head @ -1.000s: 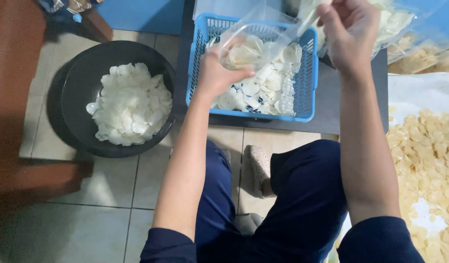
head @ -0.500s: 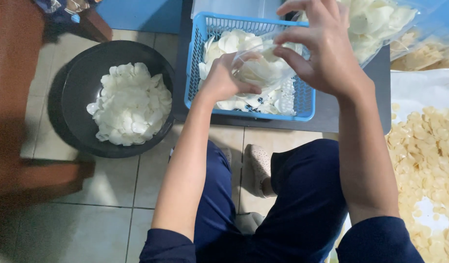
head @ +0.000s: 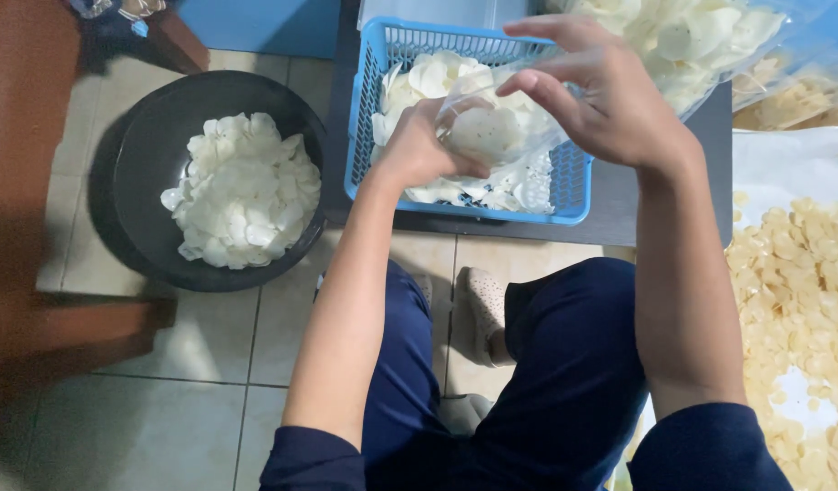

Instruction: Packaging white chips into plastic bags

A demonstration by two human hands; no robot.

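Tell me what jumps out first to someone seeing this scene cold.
Both hands, left hand and right hand, meet over a blue basket of white chips, gripping a small clear bag of them. On the floor at left sits a black tub with more white chips.

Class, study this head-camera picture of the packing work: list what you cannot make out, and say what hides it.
- Clear bag contents: hands and glare hide how full it is.
- Left hand fingertips: curled behind the bag.
- Blue basket floor: covered by white chips.
- Yellow chips: cut off by the right edge.
- Brown furniture: blurred, cropped at left.
- Right hand: whether it grips the bag is unclear.
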